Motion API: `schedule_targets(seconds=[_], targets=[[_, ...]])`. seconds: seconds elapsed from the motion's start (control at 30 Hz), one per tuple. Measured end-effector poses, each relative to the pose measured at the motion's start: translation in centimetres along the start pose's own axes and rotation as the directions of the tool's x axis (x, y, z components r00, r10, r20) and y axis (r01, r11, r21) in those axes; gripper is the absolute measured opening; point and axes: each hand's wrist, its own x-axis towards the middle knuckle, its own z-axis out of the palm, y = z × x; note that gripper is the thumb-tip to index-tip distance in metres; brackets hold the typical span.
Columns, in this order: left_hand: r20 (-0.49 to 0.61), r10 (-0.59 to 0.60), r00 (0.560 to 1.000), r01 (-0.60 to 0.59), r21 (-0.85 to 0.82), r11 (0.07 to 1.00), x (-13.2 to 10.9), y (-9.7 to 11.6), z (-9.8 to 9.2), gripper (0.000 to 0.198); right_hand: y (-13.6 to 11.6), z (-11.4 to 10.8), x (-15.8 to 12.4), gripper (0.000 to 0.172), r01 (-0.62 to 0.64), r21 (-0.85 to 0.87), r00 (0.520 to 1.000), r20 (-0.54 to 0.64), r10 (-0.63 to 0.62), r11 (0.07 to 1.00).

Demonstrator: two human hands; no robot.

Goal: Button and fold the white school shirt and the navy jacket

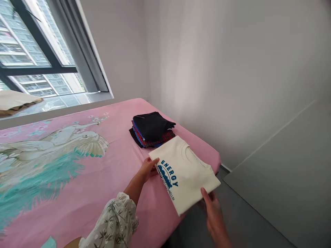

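A folded cream T-shirt with blue "ENERGY" lettering is held at the corner of the bed, its collar towards the wall. My left hand grips its left edge, thumb on top and fingers underneath. On the near right edge, my right hand pinches the cloth the same way, thumb above. Just beyond the shirt lies a stack of folded clothes, black on top with red plaid and blue layers below. The shirt's far left edge comes close to this stack; whether they touch I cannot tell.
A pink bedsheet with a bird pattern covers the bed. Pale walls stand behind and to the right. Grey floor shows past the bed's edge. A window and a sill with a cream cloth item are at left.
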Motion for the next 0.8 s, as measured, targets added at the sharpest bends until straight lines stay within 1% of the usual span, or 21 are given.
schedule_targets(seconds=[0.07, 0.1, 0.17, 0.23, 0.3, 0.4, 0.47, 0.5, 0.57, 0.6, 0.63, 0.7, 0.77, 0.8], targets=[[-0.001, 0.013, 1.0, -0.013, -0.039, 0.999, -1.1, -1.7, 1.2, 0.054, -0.2, 0.1, 0.8, 0.068, 0.029, 0.016, 0.998, -0.059, -0.028, 0.999], [0.006, 0.004, 1.0, -0.004, -0.051, 0.999, -1.9, -2.6, 1.8, 0.053, -0.3, 0.0, 1.3, 0.067, 0.019, 0.016, 0.995, -0.093, -0.017, 1.0], [0.033, -0.042, 0.999, 0.045, -0.083, 0.996, -3.4, -4.1, 2.7, 0.051, -0.4, -0.3, 2.4, 0.066, -0.009, 0.014, 0.992, -0.126, 0.011, 1.0], [0.051, -0.098, 0.994, 0.103, -0.105, 0.989, -4.8, -5.0, 3.6, 0.051, -0.5, -0.6, 3.2, 0.065, -0.031, 0.025, 0.988, -0.151, 0.034, 0.999], [0.001, -0.126, 0.992, 0.126, -0.042, 0.991, -5.6, -5.4, 4.4, 0.055, -0.6, -0.9, 3.6, 0.063, -0.057, 0.053, 0.987, -0.149, 0.065, 0.997], [-0.131, -0.085, 0.988, 0.104, 0.139, 0.985, -6.2, -5.6, 5.3, 0.069, -1.2, -1.1, 3.9, 0.06, -0.074, 0.082, 0.991, -0.106, 0.082, 0.994], [-0.169, -0.036, 0.985, 0.067, 0.182, 0.981, -6.6, -6.1, 5.6, 0.077, -1.6, -1.2, 3.9, 0.059, -0.038, 0.075, 0.995, -0.092, 0.045, 0.996], [-0.185, 0.003, 0.983, 0.032, 0.183, 0.983, -7.0, -6.6, 5.6, 0.077, -1.9, -1.3, 3.9, 0.059, -0.012, 0.066, 0.995, -0.096, 0.019, 0.998], [-0.221, 0.097, 0.97, -0.048, 0.218, 0.975, -7.8, -7.7, 5.7, 0.069, -2.1, -1.5, 4.0, 0.059, 0.008, 0.03, 0.994, -0.105, -0.005, 1.0], [-0.228, 0.124, 0.966, -0.067, 0.24, 0.968, -8.3, -8.3, 5.8, 0.062, -2.2, -1.6, 4.1, 0.059, 0.008, 0.009, 0.994, -0.105, -0.007, 1.0], [-0.219, 0.123, 0.968, -0.066, 0.248, 0.966, -8.7, -8.8, 5.9, 0.055, -2.2, -1.8, 4.1, 0.059, 0.008, -0.009, 0.996, -0.093, -0.009, 1.0], [-0.159, 0.046, 0.986, -0.017, 0.181, 0.983, -9.2, -9.3, 6.3, 0.045, -2.2, -2.1, 4.3, 0.059, 0.013, -0.024, 0.999, -0.049, -0.014, 1.0], [-0.075, -0.042, 0.996, 0.042, 0.005, 0.999, -9.4, -9.1, 7.1, 0.042, -2.1, -2.3, 4.5, 0.059, 0.018, -0.015, 1.0, -0.014, -0.018, 1.0], [-0.038, -0.064, 0.997, 0.06, -0.095, 0.994, -9.4, -8.9, 7.5, 0.043, -2.1, -2.3, 4.5, 0.059, 0.014, -0.011, 1.0, -0.004, -0.014, 1.0]])
